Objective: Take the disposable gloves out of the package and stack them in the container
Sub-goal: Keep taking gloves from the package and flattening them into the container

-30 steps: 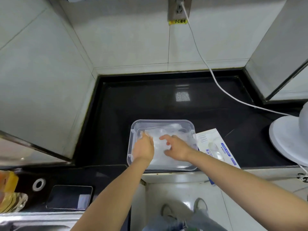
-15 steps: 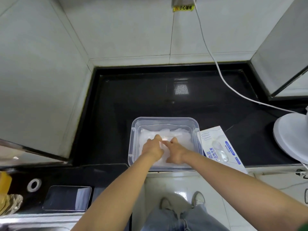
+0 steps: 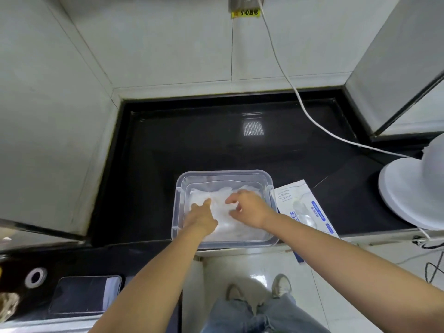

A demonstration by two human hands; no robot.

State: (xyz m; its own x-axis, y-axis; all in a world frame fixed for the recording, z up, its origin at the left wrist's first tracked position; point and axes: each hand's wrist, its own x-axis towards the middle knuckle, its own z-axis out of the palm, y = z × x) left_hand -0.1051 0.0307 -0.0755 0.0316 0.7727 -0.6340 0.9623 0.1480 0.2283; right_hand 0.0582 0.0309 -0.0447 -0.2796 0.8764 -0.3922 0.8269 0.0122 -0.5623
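Observation:
A clear plastic container (image 3: 224, 175) sits at the front edge of the black counter. Thin translucent disposable gloves (image 3: 221, 195) lie piled inside it. My left hand (image 3: 201, 218) reaches into the container's left half, its fingers stretched out flat on the gloves. My right hand (image 3: 247, 209) hovers over the right half with fingers loosely curled and spread, thumb pointing left, holding nothing that I can make out. The white and blue glove package (image 3: 304, 207) lies flat on the counter just right of the container.
A white round fan base (image 3: 410, 193) stands at the counter's right end, its cable (image 3: 283, 73) running to a wall socket. A dark phone (image 3: 86, 294) and a tape roll (image 3: 36, 277) lie on the lower ledge at left. The black counter (image 3: 216, 140) stretches behind the container.
Both hands were together at the container's middle, pressing the gloves. Now they have parted: the left lies flat at left, the right has lifted toward the right.

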